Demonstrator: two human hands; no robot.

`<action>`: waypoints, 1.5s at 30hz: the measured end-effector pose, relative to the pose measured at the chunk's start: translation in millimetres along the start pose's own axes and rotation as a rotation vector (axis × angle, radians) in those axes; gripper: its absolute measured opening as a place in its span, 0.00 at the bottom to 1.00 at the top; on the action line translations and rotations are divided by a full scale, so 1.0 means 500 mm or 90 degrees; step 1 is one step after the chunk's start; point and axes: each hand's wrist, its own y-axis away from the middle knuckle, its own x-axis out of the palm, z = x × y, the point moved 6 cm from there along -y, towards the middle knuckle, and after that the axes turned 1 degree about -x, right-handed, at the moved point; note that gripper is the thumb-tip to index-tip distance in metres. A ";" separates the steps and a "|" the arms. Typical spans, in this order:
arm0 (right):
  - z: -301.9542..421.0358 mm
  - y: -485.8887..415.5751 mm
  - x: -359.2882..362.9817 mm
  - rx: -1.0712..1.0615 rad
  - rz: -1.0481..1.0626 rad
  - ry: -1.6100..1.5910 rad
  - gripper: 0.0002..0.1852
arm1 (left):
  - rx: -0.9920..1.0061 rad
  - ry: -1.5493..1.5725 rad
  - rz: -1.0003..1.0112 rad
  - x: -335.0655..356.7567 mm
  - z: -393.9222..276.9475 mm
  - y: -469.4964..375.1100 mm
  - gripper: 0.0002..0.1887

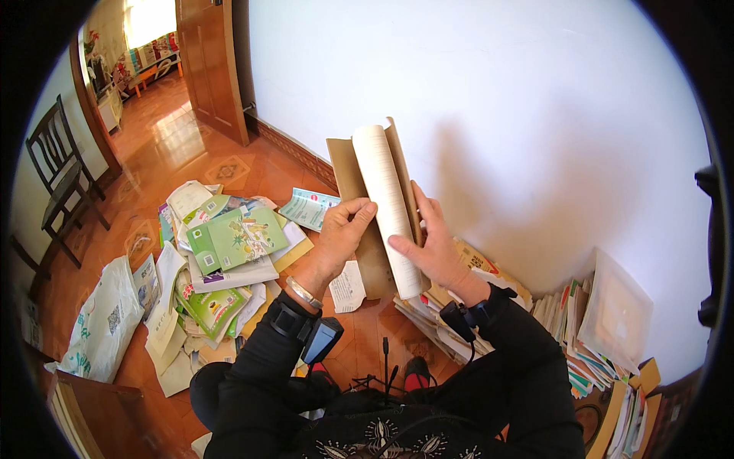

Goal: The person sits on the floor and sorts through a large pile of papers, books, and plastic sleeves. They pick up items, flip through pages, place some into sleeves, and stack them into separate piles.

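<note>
Both my hands hold a book with a brown cover [375,252], its pages [385,195] curled over into a roll between the cover's two sides. My left hand [348,225] grips the left side, thumb and fingers pinched at the edge of the pages. At the right side is my right hand [431,246], its thumb across the curled pages and its fingers behind the cover. Below the book, a torn piece of printed paper [347,287] lies on the tiled floor. A light-blue printed sheet [309,207] lies to the left, partly behind my left hand.
A loose pile of books and papers [238,238] spreads over the floor at left, beside a white plastic bag [106,321]. More stacked papers [436,321] stand by the wall at right, near a translucent plastic folder [616,312] and a cardboard box [608,424]. A dark chair [66,186] stands far left.
</note>
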 end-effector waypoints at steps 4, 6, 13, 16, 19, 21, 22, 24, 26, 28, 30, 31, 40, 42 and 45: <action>-0.024 -0.002 -0.009 0.067 0.039 -0.269 0.52 | -0.017 -0.007 0.009 -0.006 -0.001 -0.003 0.14; -0.030 0.002 -0.013 0.080 0.053 -0.294 0.53 | -0.005 -0.037 0.012 -0.009 -0.004 -0.005 0.13; -0.056 0.008 -0.024 0.173 0.071 -0.363 0.54 | -0.023 -0.022 -0.007 -0.015 -0.005 -0.005 0.12; -0.050 0.009 -0.015 0.149 0.081 -0.286 0.54 | -0.006 -0.056 -0.026 -0.002 -0.002 -0.002 0.12; -0.041 0.009 -0.001 0.111 0.085 -0.199 0.54 | 0.046 -0.139 -0.062 0.015 -0.006 0.004 0.11; -0.036 0.008 0.010 0.092 0.090 -0.236 0.54 | 0.081 -0.196 -0.069 0.027 -0.012 0.008 0.10; -0.036 0.008 0.015 0.085 0.087 -0.245 0.54 | 0.088 -0.210 -0.080 0.031 -0.013 0.011 0.10; -0.038 0.007 0.022 0.072 0.081 -0.259 0.55 | 0.163 -0.307 -0.108 0.044 -0.024 0.022 0.10; -0.043 0.007 0.026 0.066 0.075 -0.193 0.56 | 0.143 -0.294 -0.113 0.049 -0.016 0.023 0.10; -0.049 0.007 0.030 0.058 0.067 -0.147 0.56 | 0.126 -0.309 -0.137 0.044 -0.008 0.022 0.10; -0.053 0.007 0.031 0.048 0.061 -0.120 0.57 | 0.135 -0.320 -0.139 0.040 -0.002 0.021 0.09; -0.056 0.008 0.033 0.052 0.068 -0.135 0.57 | 0.143 -0.324 -0.133 0.037 0.000 0.019 0.09; -0.065 0.014 0.022 0.129 0.103 -0.277 0.54 | -0.042 -0.043 -0.062 0.005 0.039 0.005 0.09; -0.065 0.014 0.017 0.141 0.105 -0.323 0.54 | -0.065 -0.004 -0.044 0.001 0.040 0.002 0.09; -0.071 0.016 0.015 0.181 0.115 -0.375 0.55 | -0.096 -0.018 -0.067 -0.011 0.044 0.000 0.09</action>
